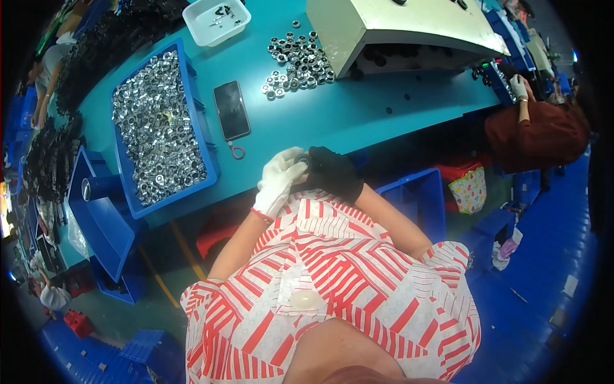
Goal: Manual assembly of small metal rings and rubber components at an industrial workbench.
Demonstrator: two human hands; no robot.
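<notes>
My left hand (279, 182), in a white glove with a red cuff edge, is closed with its fingertips on a small round dark part (303, 160). From the other side my right hand (335, 175), in a black glove, curls against the same part. Both hands meet in front of my chest, at the near edge of the teal table (281, 121); the gloves hide most of the part. Beyond them on the table lies a loose pile of shiny round metal parts (297, 61). To the left, a blue bin (203, 137) is full of similar shiny parts (160, 121).
A phone (231, 110) with a red loop (238, 152) lies beside the bin. Farther back stand a white tray (203, 31) with small pieces and a cream box-like stand (384, 19). Blue crates (105, 224) stand at lower left. Another person (537, 134) works at right.
</notes>
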